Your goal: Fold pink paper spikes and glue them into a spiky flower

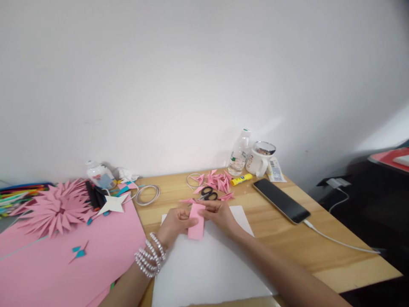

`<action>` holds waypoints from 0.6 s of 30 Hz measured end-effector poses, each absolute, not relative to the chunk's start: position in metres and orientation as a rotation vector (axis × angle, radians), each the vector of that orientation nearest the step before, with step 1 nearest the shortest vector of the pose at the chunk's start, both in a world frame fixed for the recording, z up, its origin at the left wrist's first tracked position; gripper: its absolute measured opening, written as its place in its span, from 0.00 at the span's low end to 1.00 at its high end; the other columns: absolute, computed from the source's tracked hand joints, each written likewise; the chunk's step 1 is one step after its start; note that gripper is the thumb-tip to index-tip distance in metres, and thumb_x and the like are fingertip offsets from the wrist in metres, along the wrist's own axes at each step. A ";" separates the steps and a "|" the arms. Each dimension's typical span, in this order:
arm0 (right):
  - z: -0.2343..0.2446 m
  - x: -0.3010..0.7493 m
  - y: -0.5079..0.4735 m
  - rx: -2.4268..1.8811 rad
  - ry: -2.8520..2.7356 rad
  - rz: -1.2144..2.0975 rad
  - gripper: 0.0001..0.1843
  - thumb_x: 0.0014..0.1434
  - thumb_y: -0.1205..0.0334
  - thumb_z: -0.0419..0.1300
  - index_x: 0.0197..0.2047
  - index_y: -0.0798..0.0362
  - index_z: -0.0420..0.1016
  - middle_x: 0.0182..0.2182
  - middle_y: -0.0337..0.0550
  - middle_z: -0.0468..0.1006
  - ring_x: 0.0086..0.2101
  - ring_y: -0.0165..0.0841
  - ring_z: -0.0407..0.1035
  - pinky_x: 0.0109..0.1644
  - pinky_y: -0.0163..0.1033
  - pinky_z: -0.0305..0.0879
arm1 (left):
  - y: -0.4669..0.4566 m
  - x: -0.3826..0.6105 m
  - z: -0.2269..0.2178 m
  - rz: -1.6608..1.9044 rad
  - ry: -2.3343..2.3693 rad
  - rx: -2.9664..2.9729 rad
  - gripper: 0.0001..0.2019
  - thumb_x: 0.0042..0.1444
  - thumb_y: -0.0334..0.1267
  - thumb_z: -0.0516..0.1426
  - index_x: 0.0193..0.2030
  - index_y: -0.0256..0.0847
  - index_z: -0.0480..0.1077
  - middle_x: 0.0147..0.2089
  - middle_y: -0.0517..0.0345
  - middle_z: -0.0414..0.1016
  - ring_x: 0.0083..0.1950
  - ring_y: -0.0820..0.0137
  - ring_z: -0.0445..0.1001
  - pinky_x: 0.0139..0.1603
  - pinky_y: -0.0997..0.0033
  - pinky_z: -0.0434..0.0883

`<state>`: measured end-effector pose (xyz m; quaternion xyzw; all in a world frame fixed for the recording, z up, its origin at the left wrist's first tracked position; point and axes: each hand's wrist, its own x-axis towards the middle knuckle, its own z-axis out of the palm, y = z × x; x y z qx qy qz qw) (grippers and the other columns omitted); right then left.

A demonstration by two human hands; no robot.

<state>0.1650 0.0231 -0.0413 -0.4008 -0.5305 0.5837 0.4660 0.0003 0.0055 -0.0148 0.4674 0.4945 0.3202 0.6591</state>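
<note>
Both my hands meet over a white sheet (204, 273) on the wooden table (287, 238). My left hand (175, 224), with pearl bracelets on the wrist, pinches the left edge of a small pink paper strip (197, 228). My right hand (220, 214) pinches the same strip at its top right. The strip hangs folded lengthwise between the fingers, just above the sheet. Black scissors (208, 194) and a heap of folded pink paper pieces (217, 182) lie just behind my hands.
Large pink paper sheets (64, 260) and a spiky pink paper flower (54, 209) cover the left. A white paper star (114, 204), coiled cable (147, 194), glue stick (241, 179), water bottle (239, 153), mug (259, 158) and a charging phone (281, 200) sit around.
</note>
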 end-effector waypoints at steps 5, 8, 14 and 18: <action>-0.039 0.165 0.022 -0.945 -1.280 1.468 0.25 0.41 0.55 0.66 0.43 0.57 0.75 0.23 0.39 0.76 0.21 0.27 0.64 0.30 0.37 0.65 | 0.005 0.001 -0.013 0.743 1.171 1.035 0.17 0.32 0.41 0.67 0.27 0.32 0.72 0.26 0.52 0.77 0.26 0.69 0.73 0.28 0.70 0.70; -0.039 0.165 0.022 -0.936 -1.270 1.489 0.27 0.40 0.53 0.66 0.44 0.57 0.75 0.27 0.42 0.78 0.24 0.30 0.67 0.33 0.41 0.67 | 0.005 0.001 -0.012 0.742 1.186 1.045 0.16 0.31 0.41 0.67 0.26 0.32 0.72 0.25 0.52 0.77 0.24 0.69 0.73 0.27 0.71 0.69; -0.042 0.165 0.023 -0.929 -1.272 1.497 0.28 0.39 0.51 0.66 0.44 0.57 0.75 0.25 0.41 0.77 0.24 0.30 0.67 0.32 0.41 0.68 | 0.005 0.002 -0.010 0.746 1.188 1.043 0.17 0.30 0.41 0.67 0.25 0.32 0.71 0.24 0.53 0.76 0.24 0.70 0.73 0.26 0.71 0.68; -0.042 0.166 0.024 -0.970 -1.323 1.470 0.27 0.41 0.53 0.65 0.45 0.57 0.74 0.19 0.37 0.73 0.20 0.26 0.63 0.28 0.37 0.65 | 0.003 0.003 -0.008 0.771 1.175 1.038 0.16 0.30 0.41 0.67 0.24 0.33 0.70 0.22 0.56 0.75 0.23 0.72 0.71 0.26 0.73 0.67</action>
